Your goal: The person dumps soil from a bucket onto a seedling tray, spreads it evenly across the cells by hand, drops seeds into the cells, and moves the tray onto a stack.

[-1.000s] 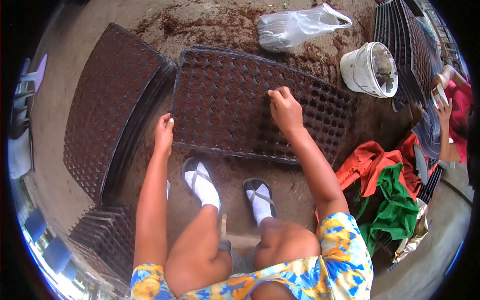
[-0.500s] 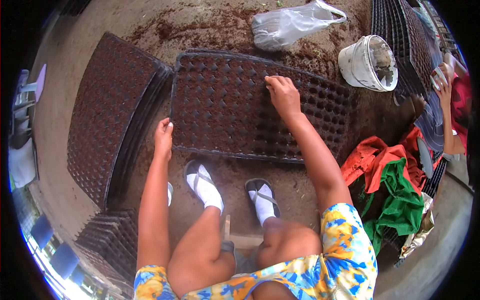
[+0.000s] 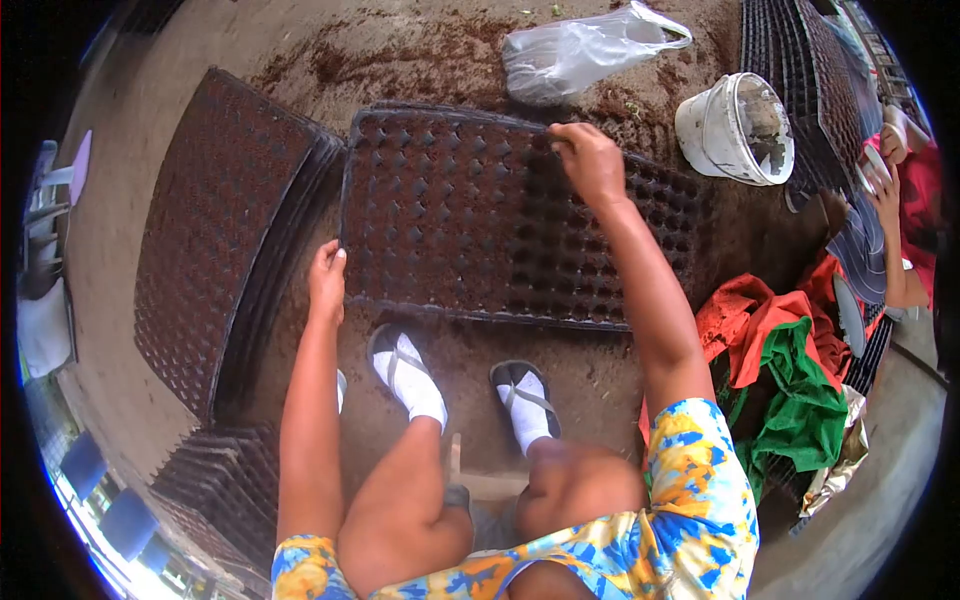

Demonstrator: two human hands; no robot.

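A black seedling tray [image 3: 430, 225], its cells filled with dark brown soil, lies crosswise in front of me. My left hand [image 3: 327, 285] is closed at the tray's left edge, thumb and finger against the rim. Over the far right part of the tray is my right hand [image 3: 592, 165], its fingertips pinched together near the far rim. Whatever sits between those fingertips is hidden or too small to name. The arm's shadow darkens the cells below it.
More soil-filled trays [image 3: 225, 220] are stacked at left. Beyond lie a clear plastic bag [image 3: 575, 60] and a white bucket [image 3: 735, 130]. Red cloth [image 3: 745, 320] and green cloth [image 3: 800, 400] lie at right, near another person [image 3: 885, 210]. Stacked trays [image 3: 215, 475] stand lower left.
My right hand has moved right and slightly toward the far rim, its shadow shifting right with it. My left hand has stayed at the tray's left edge.
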